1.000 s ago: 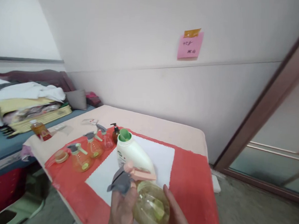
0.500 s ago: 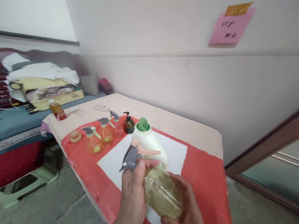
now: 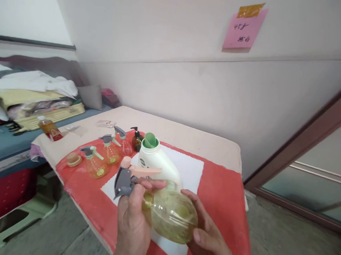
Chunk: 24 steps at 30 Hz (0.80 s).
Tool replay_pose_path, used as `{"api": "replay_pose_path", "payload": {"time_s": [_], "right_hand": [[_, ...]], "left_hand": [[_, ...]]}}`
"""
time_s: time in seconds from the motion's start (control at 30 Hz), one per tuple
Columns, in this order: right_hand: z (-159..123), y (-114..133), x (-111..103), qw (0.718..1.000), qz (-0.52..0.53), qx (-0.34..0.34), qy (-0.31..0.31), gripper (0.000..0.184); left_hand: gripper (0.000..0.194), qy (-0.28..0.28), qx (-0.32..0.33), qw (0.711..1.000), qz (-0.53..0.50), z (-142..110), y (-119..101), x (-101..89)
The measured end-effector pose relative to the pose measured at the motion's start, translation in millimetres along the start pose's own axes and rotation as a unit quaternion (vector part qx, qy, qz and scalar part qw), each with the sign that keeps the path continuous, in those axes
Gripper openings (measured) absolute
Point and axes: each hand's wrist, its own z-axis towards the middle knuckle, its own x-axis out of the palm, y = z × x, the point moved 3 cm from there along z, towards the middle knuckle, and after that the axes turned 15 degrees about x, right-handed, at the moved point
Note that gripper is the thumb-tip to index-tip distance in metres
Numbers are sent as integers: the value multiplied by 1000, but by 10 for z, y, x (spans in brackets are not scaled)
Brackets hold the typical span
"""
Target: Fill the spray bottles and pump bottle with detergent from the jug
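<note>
A clear yellowish spray bottle (image 3: 169, 215) lies tilted on its side between both hands, above the red cloth (image 3: 220, 200). My left hand (image 3: 132, 225) is closed around its neck, just under the grey and pink trigger head (image 3: 125, 176). My right hand (image 3: 207, 237) cups the round body from the right and below. Right behind the bottle stands a white jug (image 3: 153, 161) with a green open mouth, on a white cloth (image 3: 189, 171).
Three small orange and pink spray bottles (image 3: 105, 158) and a dark pump bottle (image 3: 135, 139) line the table's left side, with a round cap (image 3: 73, 159) and a tea bottle (image 3: 49, 129). A cluttered bed (image 3: 21, 103) lies left. A sliding door (image 3: 310, 151) is right.
The spray bottle has tipped further onto its side and shifted a little left in my hands. The camera view swung slightly, so the table sits lower and further left.
</note>
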Motion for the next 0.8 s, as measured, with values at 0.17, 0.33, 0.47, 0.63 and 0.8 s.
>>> {"api": "replay_pose_path", "payload": {"time_s": [0.17, 0.33, 0.47, 0.63, 0.8], "right_hand": [[46, -51, -10, 999, 32, 33, -15, 63], [81, -5, -203, 996, 58, 13, -70, 50], [52, 129, -427, 986, 92, -11, -140, 41], [35, 302, -460, 977, 91, -55, -183, 45], [133, 542, -151, 978, -34, -135, -156, 46]], "left_hand": [[33, -16, -6, 999, -38, 29, -20, 48], [35, -119, 63, 989, -57, 240, -172, -18], [37, -203, 65, 974, -74, 469, -236, -180], [40, -215, 52, 973, -61, 612, -91, -299], [38, -188, 26, 980, -51, 578, 130, -269]]}}
